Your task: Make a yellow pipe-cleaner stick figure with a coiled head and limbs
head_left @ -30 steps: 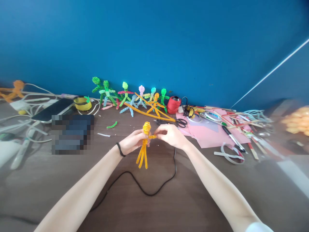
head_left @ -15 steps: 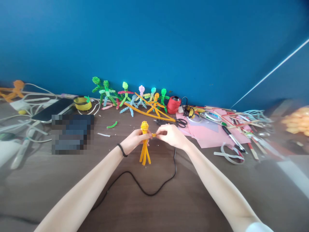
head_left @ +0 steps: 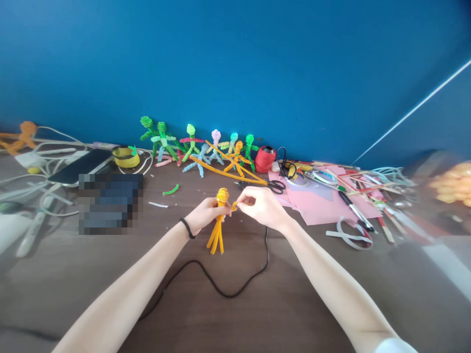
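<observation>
My left hand (head_left: 206, 214) is closed round the upper body of a yellow-orange pipe cleaner doll (head_left: 222, 195). The doll's wound round head sticks up above my thumb. Below the hand, several loose straight pipe cleaner strands hang down, slightly spread. To the right, my right hand (head_left: 259, 208) pinches the end of a short pipe cleaner arm (head_left: 234, 206) that comes out of the doll's side. That arm looks bent or curled between the two hands. Part of the doll's body is hidden behind my left fingers.
Several coloured pipe cleaner figures (head_left: 191, 142) stand along the blue wall. Near my right hand lie scissors (head_left: 276, 187), loose orange pipe cleaners (head_left: 228, 171), a red spool (head_left: 265, 159) and pink paper (head_left: 312, 206). A black cable (head_left: 230, 296) curves in front; phones (head_left: 84, 166) lie left.
The doll has tipped a little, its loose strands swinging left and its head shifting slightly right and down. My right hand has lifted slightly, and the pinched arm now bends upward.
</observation>
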Demonstrator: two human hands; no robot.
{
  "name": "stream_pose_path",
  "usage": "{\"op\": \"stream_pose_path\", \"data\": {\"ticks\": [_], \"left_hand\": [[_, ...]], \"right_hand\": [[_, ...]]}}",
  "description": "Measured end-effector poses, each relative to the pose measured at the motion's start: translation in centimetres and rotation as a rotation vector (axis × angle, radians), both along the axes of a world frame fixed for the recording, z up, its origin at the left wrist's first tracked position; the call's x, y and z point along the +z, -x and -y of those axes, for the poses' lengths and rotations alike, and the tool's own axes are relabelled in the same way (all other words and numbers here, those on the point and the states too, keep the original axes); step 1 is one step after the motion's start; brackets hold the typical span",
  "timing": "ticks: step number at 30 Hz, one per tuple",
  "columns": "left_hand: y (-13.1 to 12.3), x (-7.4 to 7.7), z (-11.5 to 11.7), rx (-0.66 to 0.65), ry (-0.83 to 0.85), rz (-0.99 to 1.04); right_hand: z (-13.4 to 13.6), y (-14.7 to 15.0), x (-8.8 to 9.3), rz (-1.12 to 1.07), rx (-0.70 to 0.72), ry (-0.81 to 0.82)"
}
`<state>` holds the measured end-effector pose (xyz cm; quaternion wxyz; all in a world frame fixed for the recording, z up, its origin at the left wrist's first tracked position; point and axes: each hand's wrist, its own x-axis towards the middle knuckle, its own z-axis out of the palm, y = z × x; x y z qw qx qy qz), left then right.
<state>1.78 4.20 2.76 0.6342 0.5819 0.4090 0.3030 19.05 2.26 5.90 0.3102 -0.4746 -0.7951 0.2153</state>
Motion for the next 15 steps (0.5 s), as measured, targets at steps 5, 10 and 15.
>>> {"op": "stream_pose_path", "data": {"ticks": [5, 10, 15], "left_hand": [[-0.06, 0.10, -0.11, 0.092, -0.014, -0.003], [-0.09, 0.09, -0.17, 0.211, 0.015, 0.069], [-0.03, 0.25, -0.13, 0.228, 0.082, 0.174]], "right_hand": [[0.27, 0.16, 0.17, -0.036, 0.011, 0.049], [0.09, 0.00, 0.06, -0.086, 0.074, 0.147], [-0.47, -0.40, -0.37, -0.171, 0.138, 0.384]]}}
